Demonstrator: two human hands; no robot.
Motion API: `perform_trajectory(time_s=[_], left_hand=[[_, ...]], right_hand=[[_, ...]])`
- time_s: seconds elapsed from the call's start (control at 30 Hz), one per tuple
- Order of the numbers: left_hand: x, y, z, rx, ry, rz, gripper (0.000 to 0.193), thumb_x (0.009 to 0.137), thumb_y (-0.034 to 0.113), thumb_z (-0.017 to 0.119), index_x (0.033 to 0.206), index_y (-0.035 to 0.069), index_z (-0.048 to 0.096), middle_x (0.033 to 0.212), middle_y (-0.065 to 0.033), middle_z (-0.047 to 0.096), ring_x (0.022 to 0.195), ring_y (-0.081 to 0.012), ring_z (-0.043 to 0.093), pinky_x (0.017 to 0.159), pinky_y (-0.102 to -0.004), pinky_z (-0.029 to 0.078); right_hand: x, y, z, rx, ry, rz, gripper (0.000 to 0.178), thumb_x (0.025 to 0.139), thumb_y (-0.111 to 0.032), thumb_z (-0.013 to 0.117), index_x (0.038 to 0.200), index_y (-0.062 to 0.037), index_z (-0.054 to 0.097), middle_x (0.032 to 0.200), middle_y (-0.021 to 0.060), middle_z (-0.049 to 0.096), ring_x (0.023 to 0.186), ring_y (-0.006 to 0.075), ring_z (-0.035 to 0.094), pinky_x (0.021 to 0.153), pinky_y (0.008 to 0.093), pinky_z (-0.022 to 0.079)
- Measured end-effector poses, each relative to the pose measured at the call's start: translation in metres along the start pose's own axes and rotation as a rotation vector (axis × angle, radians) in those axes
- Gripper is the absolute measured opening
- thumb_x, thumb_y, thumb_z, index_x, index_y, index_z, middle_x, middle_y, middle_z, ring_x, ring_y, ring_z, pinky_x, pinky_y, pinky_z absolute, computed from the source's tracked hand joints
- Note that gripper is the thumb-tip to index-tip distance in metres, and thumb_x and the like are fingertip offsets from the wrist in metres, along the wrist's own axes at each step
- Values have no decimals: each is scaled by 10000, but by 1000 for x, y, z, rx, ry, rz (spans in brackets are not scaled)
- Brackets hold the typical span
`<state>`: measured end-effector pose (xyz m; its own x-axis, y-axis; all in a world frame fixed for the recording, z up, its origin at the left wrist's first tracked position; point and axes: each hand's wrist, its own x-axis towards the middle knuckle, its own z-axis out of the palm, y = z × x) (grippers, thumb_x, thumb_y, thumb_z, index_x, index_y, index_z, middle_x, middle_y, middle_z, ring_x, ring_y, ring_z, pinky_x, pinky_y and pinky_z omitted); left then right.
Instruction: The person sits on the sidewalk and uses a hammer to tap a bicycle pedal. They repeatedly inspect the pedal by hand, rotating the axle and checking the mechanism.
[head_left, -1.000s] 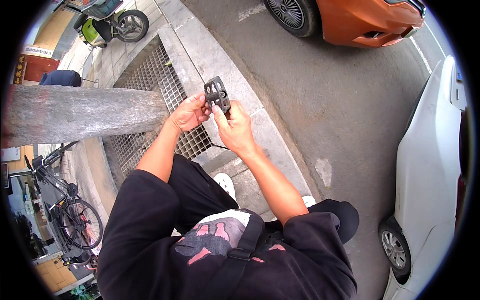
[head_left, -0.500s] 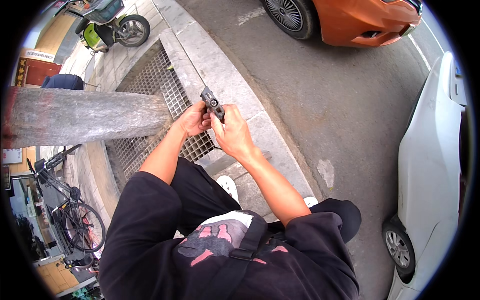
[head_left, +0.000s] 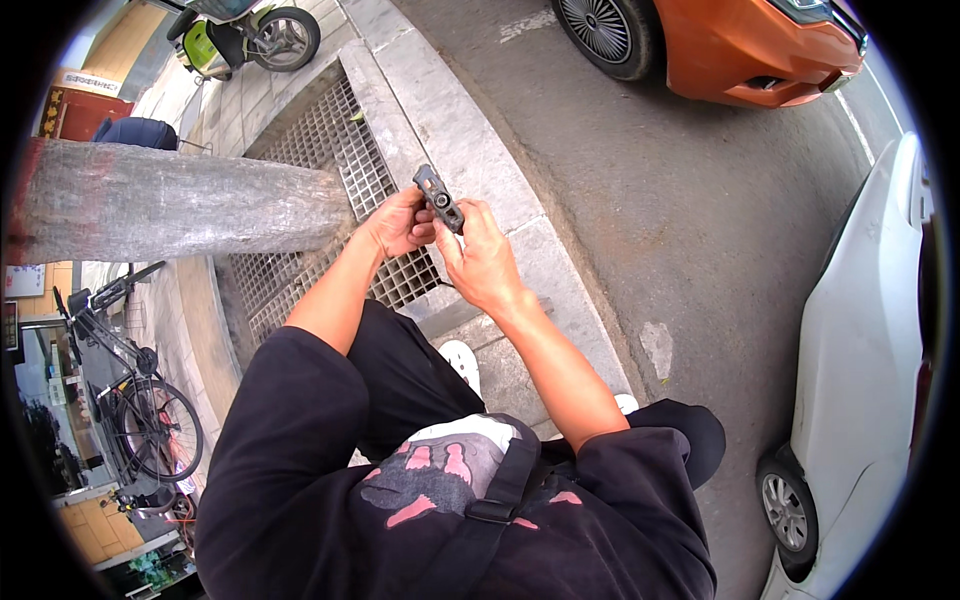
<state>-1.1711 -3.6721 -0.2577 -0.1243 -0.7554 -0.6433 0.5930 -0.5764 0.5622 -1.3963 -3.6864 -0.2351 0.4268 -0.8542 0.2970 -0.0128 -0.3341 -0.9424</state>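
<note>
Both hands are raised in front of me, holding a small, dark elongated device [head_left: 439, 199] with a round fitting at its middle; its exact kind cannot be made out. My left hand [head_left: 401, 222] is closed at the device's left side, fingers curled beneath it. From the lower right my right hand [head_left: 484, 262] grips the near end, its thumb along the near side. Parts of the fingers of both hands are hidden behind the device and each other.
A tree trunk [head_left: 180, 200] rises from a metal grate [head_left: 405, 278] at the left. Beyond the stone kerb [head_left: 480, 165] stand an orange car [head_left: 740, 55] and a white car [head_left: 860, 330]. A bicycle [head_left: 150, 420] and green scooter [head_left: 205, 48] are further left.
The whole view has turned and shifted slightly, so the surroundings sit differently in the picture. Both hands keep their grip on the dark device, which appears slightly turned.
</note>
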Motion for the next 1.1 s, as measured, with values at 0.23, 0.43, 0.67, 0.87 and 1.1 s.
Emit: perform_trajectory(time_s=[0.23, 0.43, 0.67, 0.87, 1.1], left_hand=[[-5, 0, -6, 25, 14, 9, 288, 1064, 375, 606, 964, 107, 643, 759, 18, 571, 565, -94, 525, 452, -226, 389], [-5, -1, -11, 2, -44, 51, 262, 1085, 323, 600, 1048, 67, 643, 869, -5, 588, 623, -92, 506, 491, -223, 404], [-3, -1, -19, 3, -92, 117, 255, 1040, 307, 705, 1045, 60, 641, 904, -2, 606, 654, -83, 499, 507, -219, 410], [-6, 1, -11, 50, -101, 142, 246, 1043, 311, 705, 1041, 74, 639, 907, 8, 603, 689, -75, 504, 539, -229, 419], [-9, 1, -6, 78, -152, 171, 282, 1033, 255, 716, 1228, 63, 648, 922, 22, 642, 726, -67, 548, 609, -228, 451]], right_hand=[[2, -7, -2, 44, -9, 26, 236, 1001, -170, 694, 1159, -1, 647, 1167, 221, 640, 977, 445, 705, 840, 497, 587], [2, -4, 0, 65, 4, 34, 233, 1010, -168, 697, 1169, -2, 658, 1149, 214, 654, 981, 429, 716, 842, 480, 591], [4, -4, -2, 79, 24, 39, 219, 1014, -154, 698, 1164, 1, 659, 1114, 220, 666, 988, 404, 728, 844, 453, 588], [5, -1, -1, 85, 51, 48, 222, 1026, -178, 694, 1137, 11, 661, 1062, 210, 676, 938, 379, 712, 827, 449, 571], [8, -2, -3, 93, 54, 123, 242, 1045, -210, 683, 1110, 22, 659, 978, 190, 699, 874, 316, 716, 781, 429, 566]])
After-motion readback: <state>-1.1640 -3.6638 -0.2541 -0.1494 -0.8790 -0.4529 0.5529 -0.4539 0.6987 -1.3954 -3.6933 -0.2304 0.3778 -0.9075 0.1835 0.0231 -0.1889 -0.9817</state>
